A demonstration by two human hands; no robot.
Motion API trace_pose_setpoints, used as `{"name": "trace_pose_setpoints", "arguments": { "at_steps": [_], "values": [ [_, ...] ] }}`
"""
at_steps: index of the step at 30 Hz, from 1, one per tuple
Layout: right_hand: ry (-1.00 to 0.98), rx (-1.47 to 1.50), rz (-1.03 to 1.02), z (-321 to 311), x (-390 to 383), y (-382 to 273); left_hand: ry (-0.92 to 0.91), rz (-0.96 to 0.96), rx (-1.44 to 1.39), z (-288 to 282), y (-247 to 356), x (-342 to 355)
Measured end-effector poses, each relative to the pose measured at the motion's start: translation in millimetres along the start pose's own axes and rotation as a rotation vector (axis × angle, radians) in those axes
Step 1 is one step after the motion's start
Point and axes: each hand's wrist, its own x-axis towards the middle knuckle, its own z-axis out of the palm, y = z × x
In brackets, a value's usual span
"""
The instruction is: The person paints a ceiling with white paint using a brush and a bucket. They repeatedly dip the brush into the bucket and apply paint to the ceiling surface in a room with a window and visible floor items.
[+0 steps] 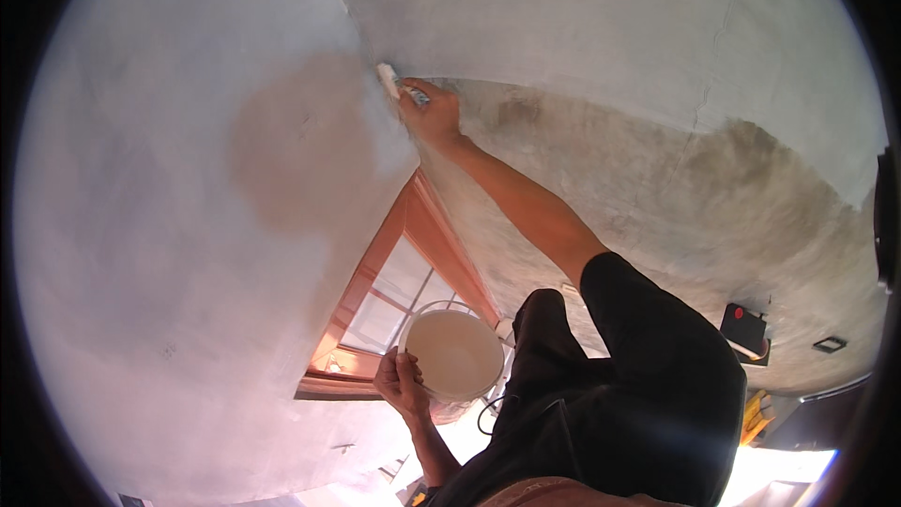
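Observation:
My right hand (432,115) grips a paintbrush (388,81), and its pale bristles touch the wall near the corner where two surfaces meet. The handle is mostly hidden in my fingers. Lower down, my left hand (402,381) holds a bucket (497,380) by its rim, thumb on the near side. Inside the bucket is a smooth off-white liquid that looks like paint. A thin wire handle stands up along the bucket's far edge. Around the brush, a pale coat borders a bare, brownish patch of wall (563,136).
Below the corner is a wooden-framed window (418,216), right behind the bucket. To the left stretches a pale wall (150,178) with a damp-looking patch. A crack runs down the right wall. A black box (743,329) is mounted at the right, beside a small dark-framed fitting (830,345).

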Motion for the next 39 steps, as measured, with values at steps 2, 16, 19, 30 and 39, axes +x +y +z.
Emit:
{"name": "trace_pose_setpoints", "arguments": {
  "at_steps": [2,16,19,30,39],
  "values": [
    [0.033,-0.032,-0.075,4.2,4.7,6.2,-0.009,0.025,-0.018,0.1,-0.7,-1.7],
    [0.195,-0.501,-0.311,-291.4,-58.1,-66.4,-0.060,0.043,0.001,2.0,-15.5,9.3],
    [0.305,-0.663,-0.274,-351.0,-82.3,-110.6,-0.087,0.030,-0.037,3.0,-21.3,14.4],
    [0.270,-0.974,-0.438,-299.9,-68.5,-108.7,-0.117,-0.014,-0.046,10.4,-19.3,21.4],
    [0.082,-0.561,-0.496,-123.4,-35.9,-33.3,-0.063,-0.001,-0.071,-7.0,-16.8,8.0]
  ]
}}
